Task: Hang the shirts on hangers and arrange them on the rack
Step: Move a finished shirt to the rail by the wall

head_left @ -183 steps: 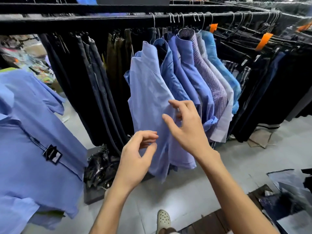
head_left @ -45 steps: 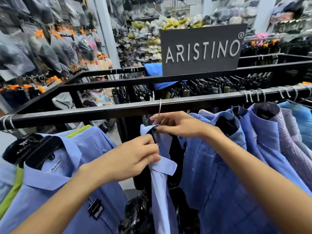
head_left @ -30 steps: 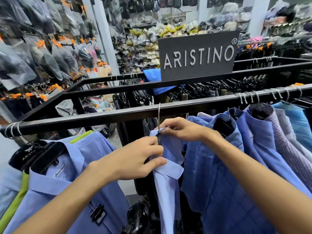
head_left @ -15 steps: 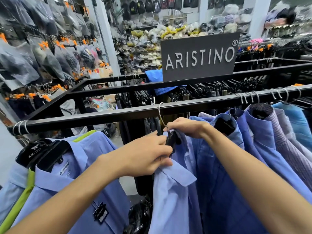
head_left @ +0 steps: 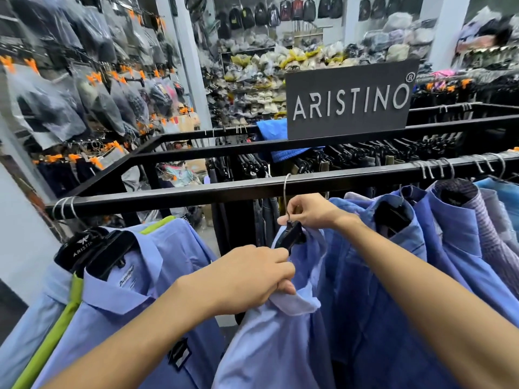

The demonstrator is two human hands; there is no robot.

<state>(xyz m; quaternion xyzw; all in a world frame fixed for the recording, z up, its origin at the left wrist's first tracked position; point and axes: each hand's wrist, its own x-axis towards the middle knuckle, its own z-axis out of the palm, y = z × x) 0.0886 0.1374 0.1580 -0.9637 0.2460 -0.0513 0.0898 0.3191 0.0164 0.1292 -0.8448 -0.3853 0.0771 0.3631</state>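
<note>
- The light blue shirt (head_left: pixel 275 343) hangs at the lower centre of the frame, its collar bunched up just under the black hanger (head_left: pixel 289 237).
- My left hand (head_left: pixel 247 279) is curled tight around the shirt's collar, gripping the fabric just below the hanger's black body.
- My right hand (head_left: pixel 309 210) pinches the neck of the hanger where the metal hook (head_left: pixel 285 192) rises; the hook loops over the black rack rail (head_left: pixel 168 196) at the middle of the frame.
- Just right of this shirt, touching it, hangs a darker blue shirt (head_left: pixel 393 276), then more blue and checked shirts running off the right edge.
- At lower left, apart from my shirt, hang another light blue shirt (head_left: pixel 134 290) with a collar label and a lime green garment (head_left: pixel 56 332) beside it, both on black hangers.
- A dark sign reading ARISTINO (head_left: pixel 351 102) stands on the rack at upper right.
- Bagged goods with orange clips (head_left: pixel 92 80) fill the wall at upper left, and black backpacks (head_left: pixel 280 12) line the top centre.
</note>
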